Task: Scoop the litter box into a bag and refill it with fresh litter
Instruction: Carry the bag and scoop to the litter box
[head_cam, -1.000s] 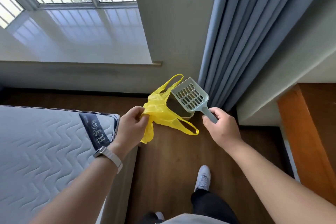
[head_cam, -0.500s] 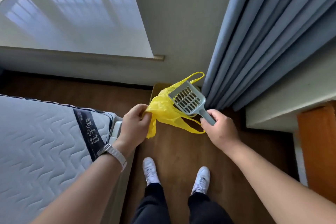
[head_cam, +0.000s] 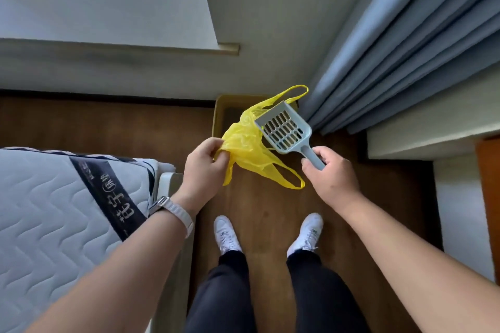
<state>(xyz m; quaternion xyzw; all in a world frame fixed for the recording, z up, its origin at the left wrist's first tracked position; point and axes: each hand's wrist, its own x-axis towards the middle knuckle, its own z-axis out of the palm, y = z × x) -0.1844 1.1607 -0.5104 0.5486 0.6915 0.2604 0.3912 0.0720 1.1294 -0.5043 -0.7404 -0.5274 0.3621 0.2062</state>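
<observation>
- Litter box [head_cam: 219, 116]: a tan, open-topped tray on the wooden floor [head_cam: 265, 205], set against the wall. Only its left rim and a strip of the interior show. The rest is covered by the items held in front of it, and the contents cannot be made out.
- Left hand [head_cam: 204, 167]: pinches the yellow bag [head_cam: 249, 143] between thumb and curled fingers, on the near side of the litter box at its left corner.
- Yellow bag: bunched up. One handle loop rises over the far right of the litter box, and the other hangs on its near side.
- Right hand [head_cam: 331, 176]: fingers wrapped around the handle of the scoop [head_cam: 284, 127], near side of the litter box, toward its right.
- Scoop: grey-blue, with the slotted pan facing up over the right half of the litter box and overlapping the bag.
- Curtain [head_cam: 392, 48]: blue-grey folds hanging just right of the litter box.
- Mattress [head_cam: 54, 224]: quilted, well left of the litter box and nearer the person.
- White shoes [head_cam: 226, 234]: planted on the floor, apart from the litter box, toes pointing toward it.
</observation>
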